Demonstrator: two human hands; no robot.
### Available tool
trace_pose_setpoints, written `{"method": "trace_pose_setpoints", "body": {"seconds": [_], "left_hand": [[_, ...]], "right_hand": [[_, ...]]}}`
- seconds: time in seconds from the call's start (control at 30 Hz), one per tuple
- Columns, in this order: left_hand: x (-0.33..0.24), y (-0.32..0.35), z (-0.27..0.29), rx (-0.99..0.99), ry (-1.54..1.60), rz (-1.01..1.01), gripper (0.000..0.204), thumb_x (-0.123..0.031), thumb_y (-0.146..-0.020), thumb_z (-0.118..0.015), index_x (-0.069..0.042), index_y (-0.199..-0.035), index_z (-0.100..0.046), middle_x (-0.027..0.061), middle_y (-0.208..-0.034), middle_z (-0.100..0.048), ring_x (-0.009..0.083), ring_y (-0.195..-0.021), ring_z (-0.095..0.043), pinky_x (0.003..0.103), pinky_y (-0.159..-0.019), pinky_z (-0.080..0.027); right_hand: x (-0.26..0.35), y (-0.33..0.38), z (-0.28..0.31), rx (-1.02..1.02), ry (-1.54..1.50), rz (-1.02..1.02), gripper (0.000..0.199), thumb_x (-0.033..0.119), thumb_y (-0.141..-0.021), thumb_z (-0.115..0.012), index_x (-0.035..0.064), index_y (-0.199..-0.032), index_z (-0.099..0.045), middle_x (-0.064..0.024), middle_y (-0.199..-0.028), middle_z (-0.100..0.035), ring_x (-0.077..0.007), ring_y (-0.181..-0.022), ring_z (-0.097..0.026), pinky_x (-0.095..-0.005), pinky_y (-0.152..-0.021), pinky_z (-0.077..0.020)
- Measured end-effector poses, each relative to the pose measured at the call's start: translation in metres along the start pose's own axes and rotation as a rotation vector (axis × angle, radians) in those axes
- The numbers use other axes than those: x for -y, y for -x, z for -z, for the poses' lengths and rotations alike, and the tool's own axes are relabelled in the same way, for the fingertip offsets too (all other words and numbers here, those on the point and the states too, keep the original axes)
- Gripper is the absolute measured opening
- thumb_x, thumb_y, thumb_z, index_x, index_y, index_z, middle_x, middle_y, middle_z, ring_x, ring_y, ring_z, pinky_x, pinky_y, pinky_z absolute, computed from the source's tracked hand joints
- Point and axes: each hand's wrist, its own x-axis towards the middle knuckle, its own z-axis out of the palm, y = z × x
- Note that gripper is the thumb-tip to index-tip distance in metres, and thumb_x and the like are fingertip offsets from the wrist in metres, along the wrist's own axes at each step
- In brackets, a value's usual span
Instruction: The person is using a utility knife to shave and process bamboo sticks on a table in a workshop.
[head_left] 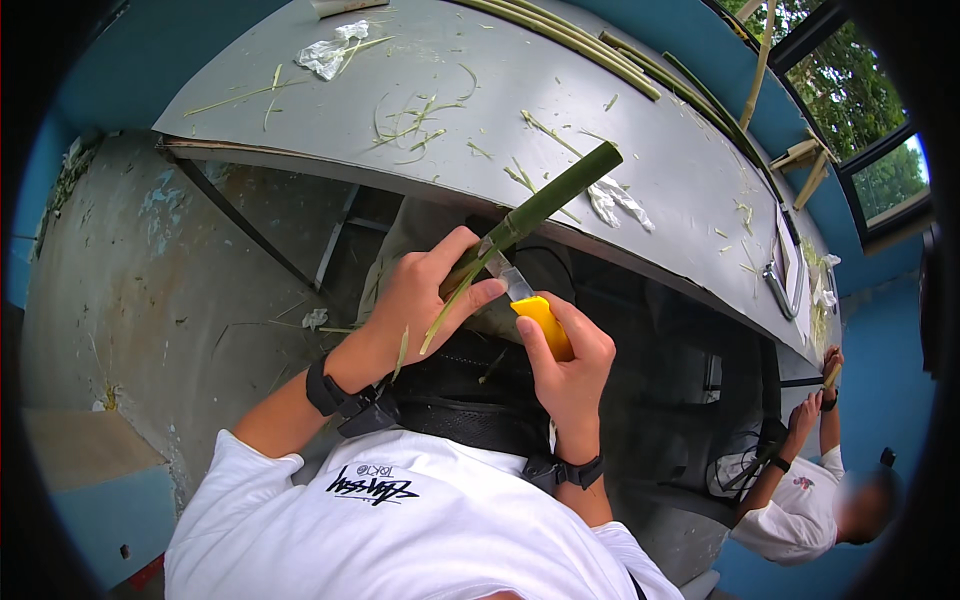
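A green bamboo stick [565, 190] slants up and to the right, its far end over the table's near edge. My left hand [415, 300] is closed around its lower part. My right hand [575, 365] grips the yellow handle of a knife [542, 328]. The knife's broad blade lies against the bamboo just beside my left thumb and fingers. A thin peeled bamboo strip [445, 318] hangs down by my left thumb, over my lap. Part of the bamboo is hidden inside my left hand.
The grey table [310, 115] carries scattered green shavings, several long bamboo poles [572, 45] at the back, and crumpled white tissues [333, 52]. A metal-framed tool [788, 290] lies at its right end. Another person's hands [803, 412] work beside that end.
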Motion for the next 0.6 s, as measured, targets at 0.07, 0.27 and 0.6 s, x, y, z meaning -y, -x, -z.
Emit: {"method": "trace_pose_setpoints", "body": {"seconds": [0.07, 0.27, 0.6], "left_hand": [[0.0012, 0.0003, 0.0006, -0.034, -0.035, -0.018, 0.036, -0.031, -0.095, -0.077, -0.002, -0.104, -0.057, 0.0063, -0.066, -0.049, 0.0126, -0.058, -0.042, 0.03, -0.055, -0.036], [0.0057, 0.0012, 0.0002, -0.113, -0.102, -0.045, 0.042, -0.036, -0.09, -0.082, -0.002, -0.091, -0.058, 0.0061, -0.062, -0.046, 0.0135, -0.056, -0.038, 0.031, -0.053, -0.035], [0.0065, 0.0016, -0.0038, -0.15, -0.236, 0.029, 0.048, -0.038, -0.09, -0.082, 0.001, -0.078, -0.057, 0.0067, -0.056, -0.039, 0.0158, -0.054, -0.034, 0.033, -0.051, -0.034]], "right_hand": [[0.0004, -0.0009, 0.0002, 0.0, 0.007, 0.019, 0.027, 0.017, -0.086, -0.083, 0.002, -0.108, -0.075, -0.0128, -0.084, -0.073, -0.0241, -0.064, -0.068, -0.0288, -0.059, -0.0519], [0.002, -0.0011, -0.0016, -0.022, 0.016, 0.063, 0.028, 0.014, -0.085, -0.083, 0.0034, -0.109, -0.076, -0.0117, -0.081, -0.072, -0.0233, -0.061, -0.067, -0.0287, -0.057, -0.0509], [0.0012, -0.0001, -0.0046, -0.037, 0.123, 0.077, 0.03, 0.012, -0.084, -0.084, 0.0021, -0.11, -0.075, -0.013, -0.082, -0.072, -0.0239, -0.063, -0.068, -0.0286, -0.059, -0.0515]]}}
